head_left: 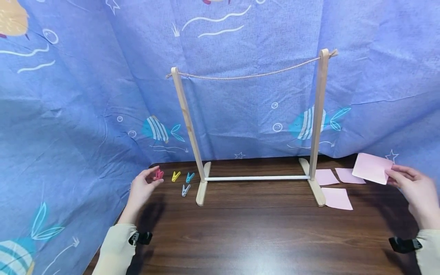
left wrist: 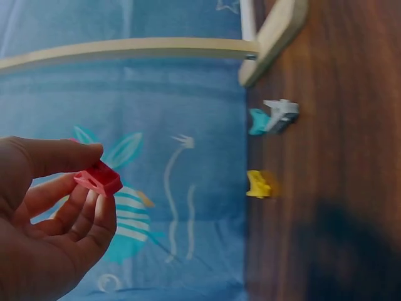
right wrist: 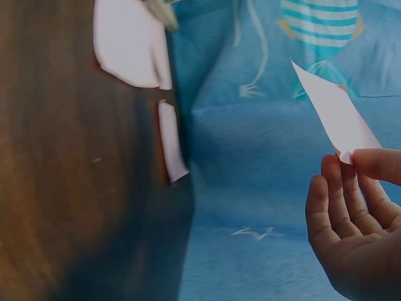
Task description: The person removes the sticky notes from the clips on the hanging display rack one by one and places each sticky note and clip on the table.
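Observation:
Between thumb and fingers, my left hand (head_left: pixel 143 188) pinches a red clothespin (left wrist: pixel 100 178), held up off the table at the left. Right beside it on the tabletop lie a yellow clothespin (head_left: pixel 176 176), a blue clothespin (head_left: pixel 190 177) and a grey clothespin (head_left: pixel 185 190). At the far right my right hand (head_left: pixel 414 187) pinches a pink square of paper (head_left: pixel 372 168) by its edge. The sheet is raised and tilted in the right wrist view. Beneath and left of it, pink papers (head_left: pixel 338 198) lie flat on the table, close to the stand's right foot.
A wooden stand (head_left: pixel 319 114) rises at the back middle, with a thin string (head_left: pixel 247 76) sagging between its two post tops. A white rod (head_left: pixel 258 178) joins the posts low down. Blue fish-print cloth (head_left: pixel 247 114) hangs behind the dark wooden table (head_left: pixel 247 229).

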